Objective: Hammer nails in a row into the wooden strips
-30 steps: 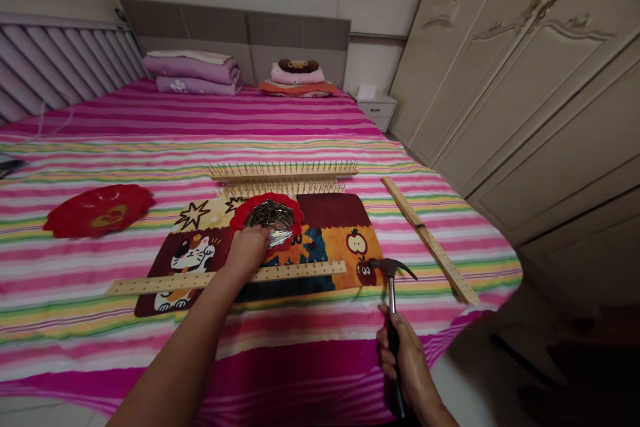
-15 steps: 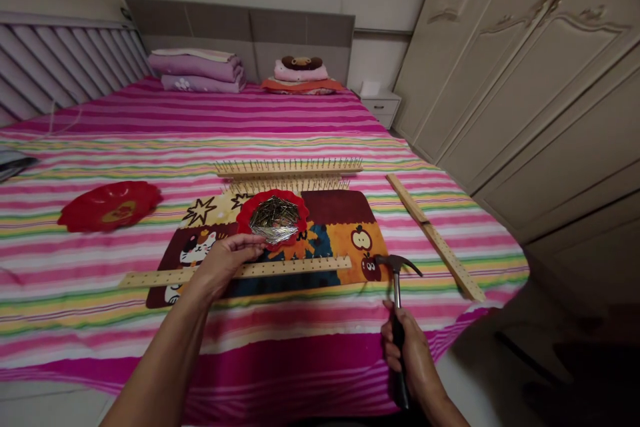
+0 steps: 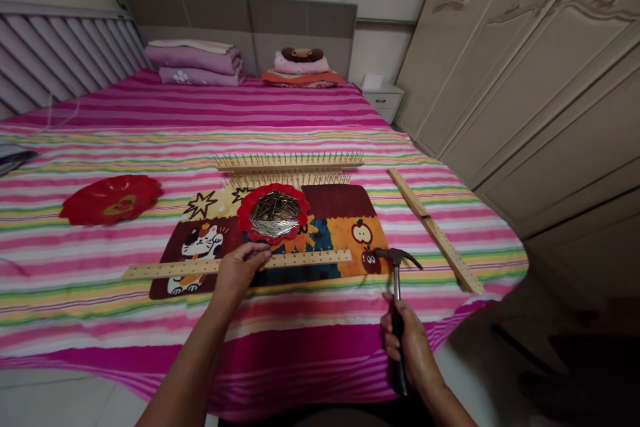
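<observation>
My left hand (image 3: 240,275) is over a narrow wooden strip (image 3: 173,269) with rows of holes. Its thumb and fingertips are pinched together beside the row of nails standing in the strip's right half; whatever is between them is too small to make out. My right hand (image 3: 413,345) is wrapped round the black grip of a claw hammer (image 3: 397,280), whose head is just right of the strip's end. Behind the strip, a red scalloped bowl (image 3: 244,220) holds a heap of nails (image 3: 275,208). Strip and bowl lie on a patterned mat (image 3: 340,203).
Wooden strips bristling with upright nails (image 3: 290,165) lie behind the bowl. Two plain strips (image 3: 447,253) lie end to end at the right. A red tray (image 3: 113,200) is at the left. The striped bed (image 3: 320,310) carries everything; its front edge drops toward me.
My left hand has moved from the near rim of the nail bowl down and slightly right to the strip. My right hand with the hammer has hardly moved. The view has tilted slightly.
</observation>
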A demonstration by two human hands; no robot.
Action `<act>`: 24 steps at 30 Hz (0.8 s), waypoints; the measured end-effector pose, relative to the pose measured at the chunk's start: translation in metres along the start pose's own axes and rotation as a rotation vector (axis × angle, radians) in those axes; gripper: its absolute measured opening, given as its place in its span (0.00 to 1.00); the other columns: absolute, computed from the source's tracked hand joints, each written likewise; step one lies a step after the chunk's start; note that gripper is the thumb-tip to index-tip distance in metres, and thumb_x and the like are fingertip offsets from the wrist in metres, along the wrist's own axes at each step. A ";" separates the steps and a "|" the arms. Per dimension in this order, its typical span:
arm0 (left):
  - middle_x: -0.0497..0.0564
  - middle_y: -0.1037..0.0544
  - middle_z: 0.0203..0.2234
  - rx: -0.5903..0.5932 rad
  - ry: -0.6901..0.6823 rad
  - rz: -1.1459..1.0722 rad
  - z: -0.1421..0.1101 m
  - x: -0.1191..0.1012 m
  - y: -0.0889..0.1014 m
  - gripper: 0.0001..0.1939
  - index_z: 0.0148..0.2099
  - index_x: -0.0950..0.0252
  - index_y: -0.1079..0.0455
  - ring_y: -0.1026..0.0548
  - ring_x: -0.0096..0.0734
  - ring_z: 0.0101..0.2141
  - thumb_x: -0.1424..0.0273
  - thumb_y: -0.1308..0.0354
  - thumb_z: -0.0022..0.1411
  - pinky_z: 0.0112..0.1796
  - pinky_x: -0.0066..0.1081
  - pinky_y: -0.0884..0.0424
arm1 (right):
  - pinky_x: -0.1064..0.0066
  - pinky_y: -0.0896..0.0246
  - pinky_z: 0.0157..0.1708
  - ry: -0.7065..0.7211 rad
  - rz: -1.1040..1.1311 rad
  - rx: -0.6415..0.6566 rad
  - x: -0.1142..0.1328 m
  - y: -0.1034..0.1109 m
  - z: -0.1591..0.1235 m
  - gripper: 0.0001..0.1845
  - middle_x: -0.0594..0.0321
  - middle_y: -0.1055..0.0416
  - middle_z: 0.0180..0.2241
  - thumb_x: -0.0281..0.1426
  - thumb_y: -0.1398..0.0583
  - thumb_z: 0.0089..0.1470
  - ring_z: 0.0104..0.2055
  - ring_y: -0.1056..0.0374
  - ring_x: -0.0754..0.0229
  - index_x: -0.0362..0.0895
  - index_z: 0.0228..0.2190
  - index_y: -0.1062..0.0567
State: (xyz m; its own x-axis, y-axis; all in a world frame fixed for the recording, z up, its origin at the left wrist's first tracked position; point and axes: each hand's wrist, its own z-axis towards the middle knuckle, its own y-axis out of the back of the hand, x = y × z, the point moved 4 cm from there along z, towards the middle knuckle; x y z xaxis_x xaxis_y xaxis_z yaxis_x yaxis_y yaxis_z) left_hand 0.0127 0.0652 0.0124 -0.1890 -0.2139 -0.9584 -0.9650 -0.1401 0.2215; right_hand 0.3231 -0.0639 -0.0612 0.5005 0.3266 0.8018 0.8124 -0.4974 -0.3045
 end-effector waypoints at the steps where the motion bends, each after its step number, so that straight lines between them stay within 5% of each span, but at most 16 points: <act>1: 0.46 0.24 0.19 -0.011 -0.006 0.013 0.000 0.000 -0.001 0.21 0.32 0.66 0.26 0.31 0.24 0.20 0.57 0.35 0.36 0.24 0.26 0.33 | 0.85 0.62 0.08 0.000 0.000 0.000 0.000 0.000 0.000 0.22 0.76 0.41 0.15 0.47 0.42 0.48 0.11 0.54 0.74 0.47 0.42 0.32; 17: 0.44 0.24 0.23 -0.063 -0.241 0.401 -0.005 -0.004 -0.007 0.07 0.26 0.60 0.29 0.28 0.29 0.27 0.63 0.43 0.47 0.31 0.27 0.34 | 0.84 0.61 0.07 0.059 -0.073 -0.029 0.005 -0.006 -0.013 0.24 0.76 0.42 0.16 0.48 0.41 0.46 0.11 0.54 0.73 0.47 0.41 0.31; 20: 0.46 0.25 0.24 -0.072 -0.267 0.446 -0.005 -0.005 -0.007 0.06 0.24 0.61 0.30 0.29 0.29 0.28 0.65 0.43 0.48 0.32 0.27 0.34 | 0.82 0.60 0.08 0.074 -0.191 0.016 0.019 -0.020 -0.029 0.26 0.76 0.42 0.16 0.50 0.42 0.47 0.10 0.54 0.73 0.47 0.43 0.32; 24: 0.46 0.26 0.24 -0.104 -0.291 0.473 -0.005 -0.003 -0.008 0.07 0.22 0.61 0.33 0.29 0.29 0.28 0.66 0.44 0.49 0.34 0.28 0.34 | 0.78 0.59 0.10 0.092 -0.412 0.246 0.045 -0.061 -0.050 0.26 0.75 0.41 0.15 0.49 0.45 0.51 0.11 0.52 0.70 0.46 0.46 0.33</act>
State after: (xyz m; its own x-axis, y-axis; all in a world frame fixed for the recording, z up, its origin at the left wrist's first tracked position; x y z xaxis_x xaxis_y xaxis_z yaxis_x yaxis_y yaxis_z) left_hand 0.0218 0.0618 0.0148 -0.6534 -0.0035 -0.7570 -0.7426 -0.1917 0.6418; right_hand 0.2811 -0.0588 0.0195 0.1030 0.3787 0.9198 0.9895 -0.1330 -0.0560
